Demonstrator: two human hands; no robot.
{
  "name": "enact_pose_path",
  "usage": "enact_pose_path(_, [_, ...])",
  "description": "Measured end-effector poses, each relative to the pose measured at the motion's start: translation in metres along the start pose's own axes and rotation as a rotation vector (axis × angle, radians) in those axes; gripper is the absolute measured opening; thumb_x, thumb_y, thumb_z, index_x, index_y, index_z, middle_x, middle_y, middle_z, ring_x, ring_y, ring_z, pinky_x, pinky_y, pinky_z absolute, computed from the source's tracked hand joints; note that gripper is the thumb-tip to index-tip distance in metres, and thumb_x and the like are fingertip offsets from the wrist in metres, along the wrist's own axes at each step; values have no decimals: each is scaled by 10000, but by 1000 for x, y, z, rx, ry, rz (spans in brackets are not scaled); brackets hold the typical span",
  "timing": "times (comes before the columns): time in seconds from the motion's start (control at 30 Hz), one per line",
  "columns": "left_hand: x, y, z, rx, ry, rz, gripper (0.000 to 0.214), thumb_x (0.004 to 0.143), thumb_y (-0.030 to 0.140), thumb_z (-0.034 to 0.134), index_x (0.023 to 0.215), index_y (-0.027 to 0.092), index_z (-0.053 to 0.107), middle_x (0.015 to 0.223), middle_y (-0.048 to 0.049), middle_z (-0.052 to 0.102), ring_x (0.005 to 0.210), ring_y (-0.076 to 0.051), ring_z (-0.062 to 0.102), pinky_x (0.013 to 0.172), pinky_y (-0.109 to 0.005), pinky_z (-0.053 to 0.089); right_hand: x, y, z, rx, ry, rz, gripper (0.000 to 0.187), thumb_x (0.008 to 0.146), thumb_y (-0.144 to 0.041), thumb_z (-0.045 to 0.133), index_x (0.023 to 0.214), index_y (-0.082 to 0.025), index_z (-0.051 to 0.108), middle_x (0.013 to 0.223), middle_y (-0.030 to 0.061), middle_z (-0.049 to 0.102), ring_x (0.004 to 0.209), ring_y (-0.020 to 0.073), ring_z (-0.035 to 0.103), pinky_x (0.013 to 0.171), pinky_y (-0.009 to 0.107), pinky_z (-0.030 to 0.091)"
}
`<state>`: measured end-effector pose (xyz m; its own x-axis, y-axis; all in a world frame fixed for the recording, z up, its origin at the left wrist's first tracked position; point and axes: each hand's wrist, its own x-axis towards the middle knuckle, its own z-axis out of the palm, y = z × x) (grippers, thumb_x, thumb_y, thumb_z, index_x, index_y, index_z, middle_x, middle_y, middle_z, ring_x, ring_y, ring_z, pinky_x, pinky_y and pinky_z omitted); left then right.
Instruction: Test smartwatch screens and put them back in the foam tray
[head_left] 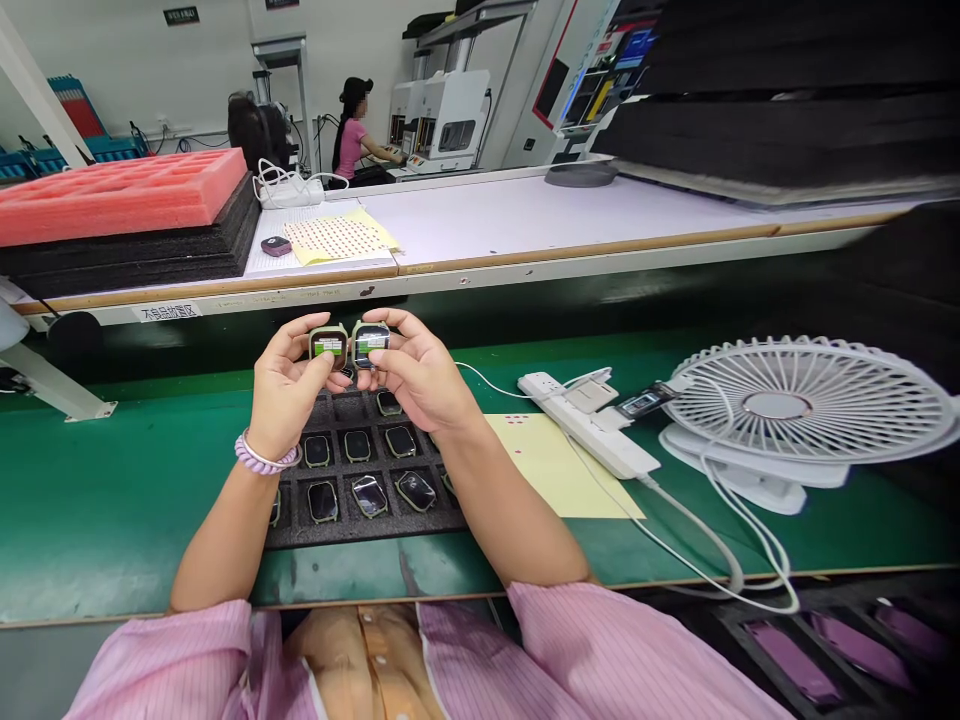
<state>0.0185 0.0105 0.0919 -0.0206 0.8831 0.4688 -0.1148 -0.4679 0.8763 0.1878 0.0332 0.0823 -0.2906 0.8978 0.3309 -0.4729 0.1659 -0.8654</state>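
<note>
An electronics assembly workshop: watches [358,446] sit in a compartmented foam tray [390,524] on a green surface [150,500], foam sheets [135,195] stack at left, and a worker [351,150] sits at far machines [459,110].

1. Green-topped workbench [142,520]: black foam tray [352,533], yellow paper sheet [525,465], white power strip [604,436], white fan [777,405].
2. White-topped shelf [480,225] behind: stacked black foam sheets [217,250] at left, black round dish [581,175].
</note>
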Motion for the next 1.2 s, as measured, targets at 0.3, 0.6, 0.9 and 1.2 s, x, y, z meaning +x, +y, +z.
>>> enact_pose_path(0.3, [0, 2, 0, -40, -3, -5, 444, 766, 188, 749, 1204, 189, 675, 980, -15, 763, 592, -109, 735, 573, -194, 646, -1, -2, 0, -34, -39, -14, 493, 748, -211, 750, 1192, -232, 537, 828, -63, 694, 610, 98, 664, 593, 241, 527])
enact_pose_path(0.6, [0, -1, 0, -6, 2, 16, 395, 801, 244, 757, 1184, 190, 677, 975, -19, 764, 575, -110, 729, 553, -196, 640, -1, -3, 0, -8, -23, 4, 433, 784, -277, 716, 1178, -222, 547, 820, -59, 692, 582, 103, 657, 580, 259, 540])
enact_pose_path(0.9, [0, 0, -1, -12, -10, 5, 395, 806, 272, 761, 1186, 199, 681, 957, -18, 769, 573, -114, 720, 548, -202, 630, -1, -5, 1, 22, -18, 10, 448, 765, -282, 772, 1156, -224, 560, 793, -63, 693, 569, 104, 660, 568, 239, 527])
enact_pose_path(1.2, [2, -4, -1, 34, 57, 85, 391, 808, 455, 882, 1043, 190, 715, 784, 12, 680, 530, -73, 594, 438, -141, 513, 0, -3, -2, -23, -25, 10, 479, 869, -545, 797, 1141, -223, 570, 854, -25, 725, 554, 90, 646, 530, 219, 509])
